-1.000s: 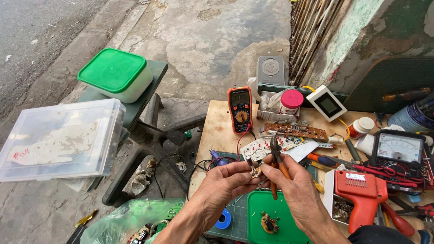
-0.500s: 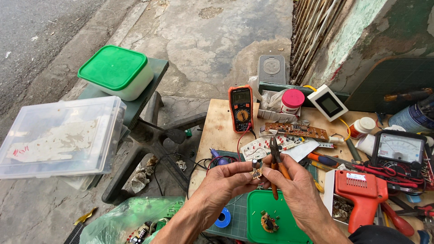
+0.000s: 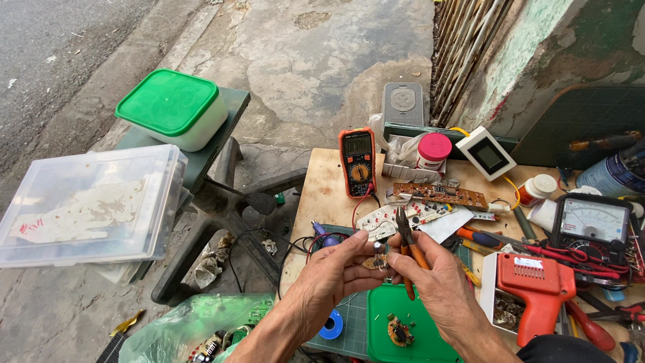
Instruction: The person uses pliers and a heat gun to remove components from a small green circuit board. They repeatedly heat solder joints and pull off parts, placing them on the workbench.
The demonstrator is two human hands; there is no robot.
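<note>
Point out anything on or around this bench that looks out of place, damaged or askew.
Bare circuit boards lie loose and overlapping among tools on the wooden table. Beside the table, a green plastic bag on the ground spills board scraps. The left hand pinches a small part; the right hand holds orange-handled pliers.

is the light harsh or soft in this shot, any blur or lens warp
Head view: soft, even daylight with only faint shadows under the green-lidded box; a little glare on the clear plastic bin; both hands, left hand and right hand, and the orange multimeter look sharp; wide-angle warp bends the edges.
</note>
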